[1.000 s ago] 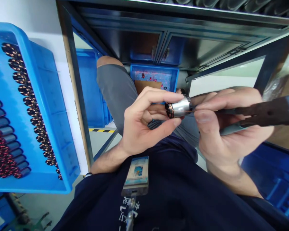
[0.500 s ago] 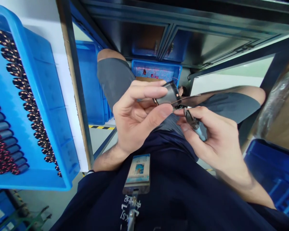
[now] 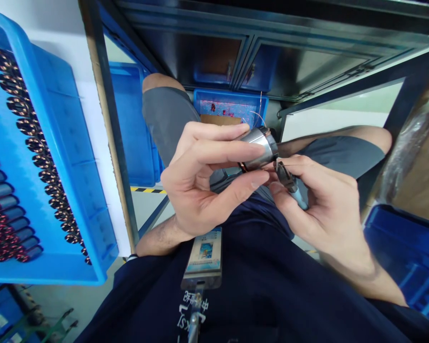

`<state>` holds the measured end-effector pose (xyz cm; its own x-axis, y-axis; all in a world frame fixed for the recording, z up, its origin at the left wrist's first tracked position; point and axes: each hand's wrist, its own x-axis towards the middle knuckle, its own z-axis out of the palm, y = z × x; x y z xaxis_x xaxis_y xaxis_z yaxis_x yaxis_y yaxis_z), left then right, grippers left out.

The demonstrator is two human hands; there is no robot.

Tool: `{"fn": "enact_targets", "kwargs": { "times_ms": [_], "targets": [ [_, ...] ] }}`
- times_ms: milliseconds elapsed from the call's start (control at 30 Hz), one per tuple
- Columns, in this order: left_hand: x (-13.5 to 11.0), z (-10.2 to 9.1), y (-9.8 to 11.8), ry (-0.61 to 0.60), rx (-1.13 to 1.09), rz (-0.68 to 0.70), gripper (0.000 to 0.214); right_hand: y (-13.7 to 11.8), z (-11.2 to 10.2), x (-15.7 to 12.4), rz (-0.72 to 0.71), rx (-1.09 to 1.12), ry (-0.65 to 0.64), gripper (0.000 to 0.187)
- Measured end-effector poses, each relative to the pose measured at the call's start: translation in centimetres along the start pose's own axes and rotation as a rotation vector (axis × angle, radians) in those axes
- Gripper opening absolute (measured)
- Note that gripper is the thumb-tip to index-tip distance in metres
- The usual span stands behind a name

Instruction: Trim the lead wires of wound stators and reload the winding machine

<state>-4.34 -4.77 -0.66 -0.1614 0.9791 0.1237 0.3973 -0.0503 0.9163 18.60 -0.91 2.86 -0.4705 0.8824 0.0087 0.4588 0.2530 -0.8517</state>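
Left hand (image 3: 200,186) pinched a small metal cylinder (image 3: 257,145) between thumb and fingers above the lap, a thin copper wire (image 3: 260,107) curling up from its far end; right hand (image 3: 318,205) closed around small cutters (image 3: 289,183), whose tip lay just beside the cylinder's lower rim. Judged risk: a slipped tip could nick the winding or snip the wire too short, and a loose pinch could drop the part, since only the fingers carried it.

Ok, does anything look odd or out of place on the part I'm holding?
Yes: a thin copper wire sticks up loose and curled from the metal cylinder in your left hand. The cutters in your right hand are at the cylinder's end.
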Motion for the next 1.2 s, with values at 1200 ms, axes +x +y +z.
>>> {"fn": "enact_targets", "kwargs": {
  "times_ms": [1200],
  "targets": [
    [1.6,2.4,-1.4,-0.054,-0.520,0.230,0.055,2.1,1.8,0.2,0.067,0.395,0.306,0.012]
  ]
}}
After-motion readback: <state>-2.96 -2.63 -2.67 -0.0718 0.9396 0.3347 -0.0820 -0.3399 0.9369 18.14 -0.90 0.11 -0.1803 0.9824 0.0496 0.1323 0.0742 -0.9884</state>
